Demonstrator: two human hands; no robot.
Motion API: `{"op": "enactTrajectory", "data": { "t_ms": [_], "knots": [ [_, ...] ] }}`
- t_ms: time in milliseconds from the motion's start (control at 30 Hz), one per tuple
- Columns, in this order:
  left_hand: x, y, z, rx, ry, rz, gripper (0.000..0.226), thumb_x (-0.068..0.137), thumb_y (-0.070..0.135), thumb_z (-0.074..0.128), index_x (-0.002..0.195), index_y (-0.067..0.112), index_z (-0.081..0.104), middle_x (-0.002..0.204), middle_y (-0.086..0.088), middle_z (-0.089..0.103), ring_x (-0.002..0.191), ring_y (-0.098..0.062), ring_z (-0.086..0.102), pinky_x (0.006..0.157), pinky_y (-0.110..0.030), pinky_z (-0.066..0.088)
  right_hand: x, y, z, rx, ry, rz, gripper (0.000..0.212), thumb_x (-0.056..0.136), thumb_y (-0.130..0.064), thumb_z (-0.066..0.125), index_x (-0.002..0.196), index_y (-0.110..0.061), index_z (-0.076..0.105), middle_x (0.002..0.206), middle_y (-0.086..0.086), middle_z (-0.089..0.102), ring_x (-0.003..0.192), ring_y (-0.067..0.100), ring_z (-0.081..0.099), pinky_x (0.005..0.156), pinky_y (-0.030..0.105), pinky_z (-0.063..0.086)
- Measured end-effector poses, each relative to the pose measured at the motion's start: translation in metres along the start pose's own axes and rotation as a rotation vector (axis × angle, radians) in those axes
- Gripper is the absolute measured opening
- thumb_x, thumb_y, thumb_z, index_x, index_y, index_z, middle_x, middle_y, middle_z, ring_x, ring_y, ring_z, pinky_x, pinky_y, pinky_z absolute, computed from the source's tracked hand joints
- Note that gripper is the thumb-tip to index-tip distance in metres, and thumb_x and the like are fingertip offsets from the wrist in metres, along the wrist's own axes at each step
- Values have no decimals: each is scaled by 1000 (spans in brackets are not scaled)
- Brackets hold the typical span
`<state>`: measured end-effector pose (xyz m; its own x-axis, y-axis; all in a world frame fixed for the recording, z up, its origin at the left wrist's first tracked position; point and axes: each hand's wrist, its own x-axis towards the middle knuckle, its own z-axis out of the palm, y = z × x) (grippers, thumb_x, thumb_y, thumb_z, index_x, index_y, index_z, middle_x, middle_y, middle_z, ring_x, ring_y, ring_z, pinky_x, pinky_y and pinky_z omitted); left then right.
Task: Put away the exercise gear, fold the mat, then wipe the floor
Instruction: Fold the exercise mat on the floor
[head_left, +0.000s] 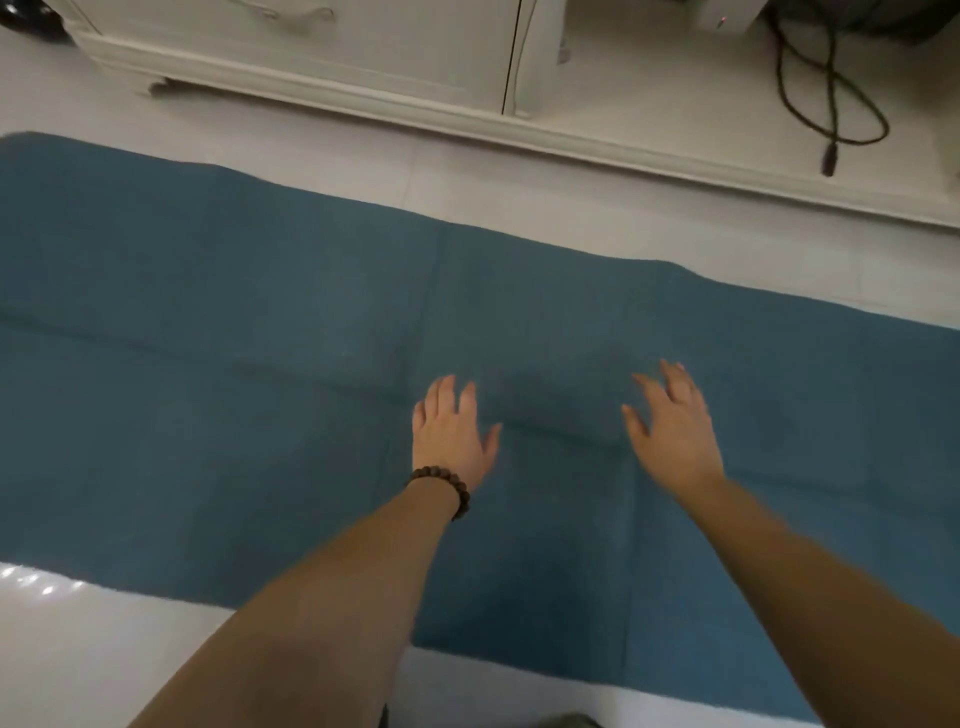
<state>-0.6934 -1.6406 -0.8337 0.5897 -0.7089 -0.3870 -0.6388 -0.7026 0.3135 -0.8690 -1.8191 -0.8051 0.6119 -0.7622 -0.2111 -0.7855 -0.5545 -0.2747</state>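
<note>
- pale glossy tile floor (78, 649), light glare at the near left; bare strip also between the mat and the furniture.
- blue mat (234, 364), one item, spread flat on the floor and running edge to edge across the view, left to right; faint fold creases cross it, one long crease running lengthwise, shorter ones crosswise.
- white cabinet (311, 57), along the far side of the mat, standing on a moulded base; a door gap shows toward its right.
- dark cable (831, 104), looped on the floor-level ledge at the far right, plug end lying loose.
- small white box (719, 18) at the top right, a red light on it; detail blurred.
- left hand (452, 434), fingers spread and empty, palm down over the middle of the mat at the long crease; whether it touches the mat cannot be told.
- beaded bracelet (444, 488), brown, on the left wrist.
- right hand (672, 428), fingers spread and empty, palm down over the mat just right of the left hand; blurred.
</note>
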Motion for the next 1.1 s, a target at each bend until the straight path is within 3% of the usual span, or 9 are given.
{"op": "enactTrajectory", "data": {
  "t_ms": [267, 433, 533, 667, 767, 833, 933, 1000, 1100],
  "knots": [
    [80, -17, 77, 81, 37, 25, 93, 81, 82, 23, 152, 32, -13, 159, -1, -21, 145, -26, -24, 116, -56, -8, 104, 23, 60, -77, 16, -105, 48, 94, -27, 55, 138, -9, 46, 152, 21, 26, 145, 32, 15, 117, 46, 17],
    [89, -18, 96, 176, 87, -3, 97, 75, 88, 7, 148, 32, -22, 156, -2, -28, 142, -28, -28, 113, -58, -13, 172, 33, 67, -132, -12, -126, 58, 94, -39, 52, 145, -17, 35, 157, 14, 16, 147, 27, 5, 118, 46, 10],
    [92, -18, 96, 187, 103, 4, 98, 74, 89, 7, 148, 32, -22, 156, -2, -28, 143, -29, -28, 113, -59, -12, 207, 35, 61, -136, -52, -47, 68, 92, -48, 51, 149, -23, 24, 159, 11, 8, 147, 25, 0, 118, 49, 7],
    [93, -19, 100, 202, 127, 0, 99, 76, 90, 9, 152, 29, -7, 160, -5, -15, 146, -29, -18, 114, -60, -5, 236, 42, 53, -345, -195, 4, 89, 83, -72, 44, 151, -35, -2, 160, 4, -6, 146, 23, -11, 112, 61, -4],
    [93, -20, 102, 204, 132, 5, 99, 77, 89, 13, 154, 27, 7, 161, -7, 1, 148, -31, -5, 114, -62, 3, 245, 45, 46, -410, -222, 26, 99, 76, -79, 45, 151, -30, 3, 154, 9, 19, 144, 28, 8, 110, 62, -4],
    [93, -21, 103, 206, 126, 8, 99, 77, 89, 11, 154, 27, 4, 161, -7, -2, 148, -31, -8, 114, -62, 2, 242, 44, 42, -429, -109, -15, 91, 78, -72, 53, 146, -18, 24, 139, 15, 36, 132, 33, 27, 113, 56, 7],
    [92, -19, 102, 209, 136, 7, 99, 76, 90, 7, 153, 29, -5, 161, -5, -10, 147, -29, -16, 114, -61, -4, 231, 42, 33, -368, 78, -101, 45, 91, -40, 56, 119, -6, 45, 116, 19, 52, 108, 34, 42, 97, 44, 33],
    [90, -18, 100, 214, 122, 2, 99, 75, 90, 6, 152, 29, -11, 160, -4, -16, 146, -29, -19, 114, -60, -6, 218, 45, 27, -356, 97, -155, 27, 96, -29, 49, 110, -6, 48, 106, 18, 55, 100, 34, 46, 84, 41, 33],
    [89, -17, 96, 233, 92, 0, 98, 74, 90, 3, 149, 30, -21, 157, -4, -25, 143, -29, -26, 113, -61, -10, 194, 48, 19, -334, 104, -224, 23, 98, -26, 45, 108, -6, 51, 100, 18, 56, 96, 34, 47, 77, 39, 31]
  ]
}}
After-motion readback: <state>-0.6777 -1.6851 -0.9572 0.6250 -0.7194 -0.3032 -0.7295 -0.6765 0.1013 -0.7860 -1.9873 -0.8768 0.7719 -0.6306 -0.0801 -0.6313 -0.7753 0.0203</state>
